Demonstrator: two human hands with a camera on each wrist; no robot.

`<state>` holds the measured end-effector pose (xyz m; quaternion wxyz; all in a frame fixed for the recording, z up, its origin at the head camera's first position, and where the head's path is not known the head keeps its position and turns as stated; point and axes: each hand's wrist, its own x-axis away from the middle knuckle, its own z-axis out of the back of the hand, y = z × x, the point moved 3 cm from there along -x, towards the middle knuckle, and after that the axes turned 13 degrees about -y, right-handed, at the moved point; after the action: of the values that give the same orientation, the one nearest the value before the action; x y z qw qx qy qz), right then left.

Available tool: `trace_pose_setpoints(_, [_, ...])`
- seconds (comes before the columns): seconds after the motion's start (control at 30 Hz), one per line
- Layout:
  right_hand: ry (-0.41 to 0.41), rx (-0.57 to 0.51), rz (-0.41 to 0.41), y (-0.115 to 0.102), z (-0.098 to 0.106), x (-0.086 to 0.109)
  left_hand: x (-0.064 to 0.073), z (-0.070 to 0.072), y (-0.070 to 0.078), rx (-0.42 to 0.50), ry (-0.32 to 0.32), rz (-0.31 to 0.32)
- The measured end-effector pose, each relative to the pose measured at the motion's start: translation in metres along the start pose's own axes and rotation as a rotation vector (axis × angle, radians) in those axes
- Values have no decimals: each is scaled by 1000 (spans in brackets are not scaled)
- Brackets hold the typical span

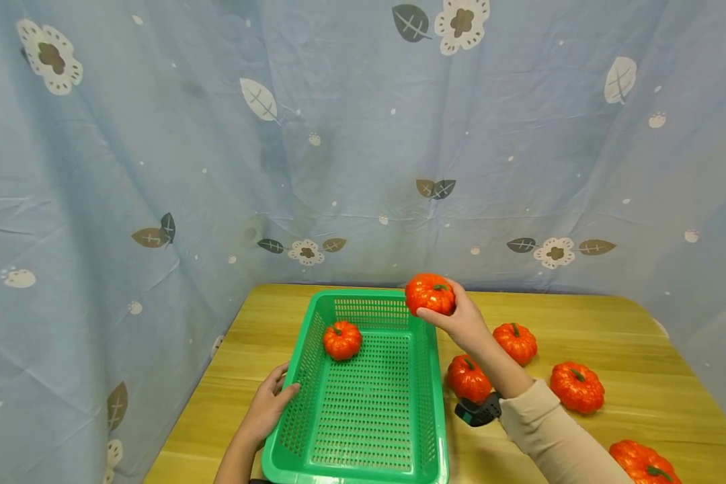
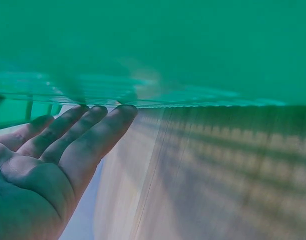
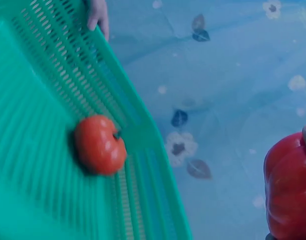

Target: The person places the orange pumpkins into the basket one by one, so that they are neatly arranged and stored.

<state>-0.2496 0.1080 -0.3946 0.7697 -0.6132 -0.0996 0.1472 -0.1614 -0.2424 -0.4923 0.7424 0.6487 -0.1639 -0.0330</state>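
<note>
My right hand (image 1: 464, 321) grips a small shiny orange-red pumpkin (image 1: 428, 293) with a green stem, held above the far right corner of the green plastic basket (image 1: 440, 430). In the right wrist view that pumpkin (image 3: 290, 187) shows at the right edge, most of the hand out of frame. My left hand (image 1: 265, 409) holds the basket's left rim, thumb over the edge. Its fingers (image 2: 95, 137) lie nearly straight against the outer wall in the left wrist view, where the thumb is hidden. Another pumpkin (image 1: 342, 340) sits inside the basket near its far left corner.
Right of the basket, several pumpkins lie on the wooden table (image 1: 617, 316): one (image 1: 468, 380) beside the right forearm, one (image 1: 515, 343) behind it, one (image 1: 577, 387) farther right, one (image 1: 644, 464) at the near edge. A blue patterned curtain (image 1: 363, 148) hangs behind.
</note>
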Motion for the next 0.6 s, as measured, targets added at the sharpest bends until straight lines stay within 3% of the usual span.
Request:
trace_pose_setpoints(0.23, [-31,-99,-91,1,-44,-38,0,0,-1,-18,17,-5])
trace_pose_setpoints(0.37, [0,-40,-173,15,-67,-52,0,0,-1,-13,17,-5])
trace_pose_setpoints(0.6, [24,140,-329,33,-93,-59,0,-1,-1,-8,3,0])
